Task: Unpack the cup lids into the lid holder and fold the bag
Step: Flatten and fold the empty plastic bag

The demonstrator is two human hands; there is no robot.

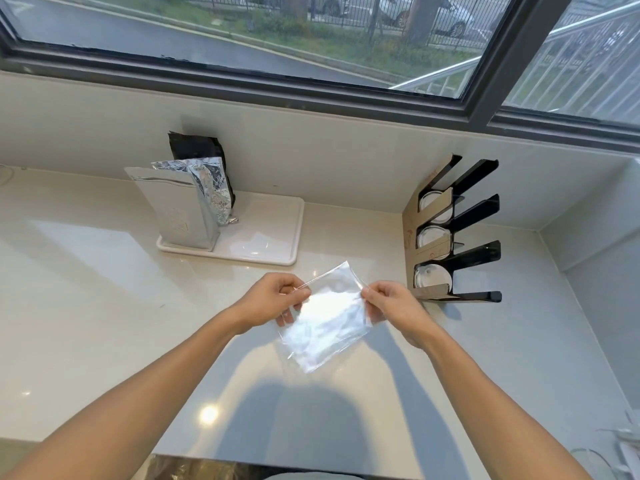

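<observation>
A clear plastic bag [325, 320] hangs flat and empty above the pale counter, held between both hands. My left hand [273, 299] pinches its upper left edge. My right hand [391, 306] pinches its upper right edge. The top strip of the bag is bent over between the two hands. To the right stands the black lid holder [474, 216] with three slots, and white cup lids [433, 278] sit in each slot.
A white tray [277, 244] at the back carries a grey pouch [180, 209], a crumpled foil bag [211, 188] and a black bag behind them. The window sill runs along the back. More clear plastic shows at the lower right corner [623, 448].
</observation>
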